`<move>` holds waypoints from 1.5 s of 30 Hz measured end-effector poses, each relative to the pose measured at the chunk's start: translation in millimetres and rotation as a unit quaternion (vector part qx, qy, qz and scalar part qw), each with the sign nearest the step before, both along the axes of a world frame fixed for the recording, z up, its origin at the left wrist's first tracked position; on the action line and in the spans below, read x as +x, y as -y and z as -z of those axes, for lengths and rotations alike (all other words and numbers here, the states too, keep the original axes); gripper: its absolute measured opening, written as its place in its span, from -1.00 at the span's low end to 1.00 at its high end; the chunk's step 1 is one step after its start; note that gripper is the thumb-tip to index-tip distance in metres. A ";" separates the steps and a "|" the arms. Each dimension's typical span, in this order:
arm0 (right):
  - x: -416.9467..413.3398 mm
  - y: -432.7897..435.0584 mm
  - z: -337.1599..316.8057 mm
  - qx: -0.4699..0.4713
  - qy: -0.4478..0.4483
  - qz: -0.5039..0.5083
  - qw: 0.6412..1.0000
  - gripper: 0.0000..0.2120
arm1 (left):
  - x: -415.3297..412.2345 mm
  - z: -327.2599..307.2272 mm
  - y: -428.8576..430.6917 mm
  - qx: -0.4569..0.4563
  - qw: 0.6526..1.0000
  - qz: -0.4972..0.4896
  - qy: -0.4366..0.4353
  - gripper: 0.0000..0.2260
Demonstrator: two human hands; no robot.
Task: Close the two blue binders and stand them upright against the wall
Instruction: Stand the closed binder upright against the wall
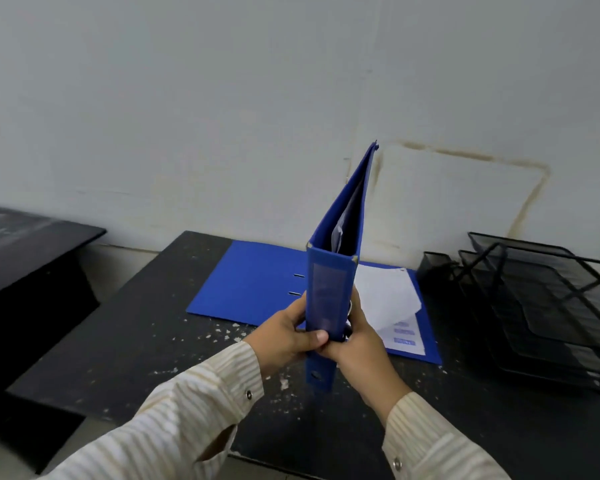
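- Head view: both hands grip one closed blue binder (331, 289) by its spine, holding it upright above the dark counter (125, 341).
- The left hand (284, 337) has its fingers (317, 337) curled tight round the spine's left edge.
- The right hand (357, 341) clamps the spine's right edge.
- The second blue binder (253, 282) lies open and flat on the counter near the wall (222, 116), loose papers (385, 296) on its right half.
- Black mesh trays (541, 306) stand to the right.

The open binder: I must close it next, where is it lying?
The open binder lies flat on the black table by the wall, behind the held binder, left of the mesh trays.
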State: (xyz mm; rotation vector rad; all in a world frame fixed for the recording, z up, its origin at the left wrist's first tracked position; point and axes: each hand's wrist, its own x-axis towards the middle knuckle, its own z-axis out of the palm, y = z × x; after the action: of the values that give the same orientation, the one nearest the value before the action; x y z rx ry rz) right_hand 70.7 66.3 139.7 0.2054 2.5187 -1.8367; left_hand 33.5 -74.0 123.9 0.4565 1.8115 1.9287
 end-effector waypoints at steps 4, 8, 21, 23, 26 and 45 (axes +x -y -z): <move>-27.7 38.3 -2.1 0.013 0.002 -0.051 0.999 -0.07 | -14.3 -3.0 41.7 -0.004 0.999 -0.048 -0.011 -0.49; -60.8 88.7 -1.0 0.021 -0.006 -0.091 0.996 -0.06 | -38.2 -0.3 93.4 0.004 0.996 -0.090 -0.008 -0.50; -187.0 282.6 30.2 -0.035 0.014 -0.158 0.987 -0.14 | -152.9 29.4 294.6 -0.003 0.988 -0.143 0.051 -0.42; -198.6 297.3 33.5 -0.038 0.010 -0.157 0.987 -0.15 | -169.2 33.8 311.9 -0.015 0.990 -0.132 0.056 -0.34; -216.2 314.9 40.6 -0.046 0.011 -0.141 0.989 -0.15 | -194.5 41.6 331.1 -0.042 0.991 -0.118 0.053 -0.33; -257.9 344.7 51.5 0.035 0.051 -0.089 0.994 -0.12 | -240.7 56.1 355.9 -0.117 0.988 -0.095 0.033 -0.38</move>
State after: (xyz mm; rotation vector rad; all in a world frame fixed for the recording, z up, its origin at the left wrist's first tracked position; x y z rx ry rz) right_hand -187.1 -278.4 88.2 0.0719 2.4466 -1.6314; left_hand -207.2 -429.9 67.8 0.1451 2.0683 1.7943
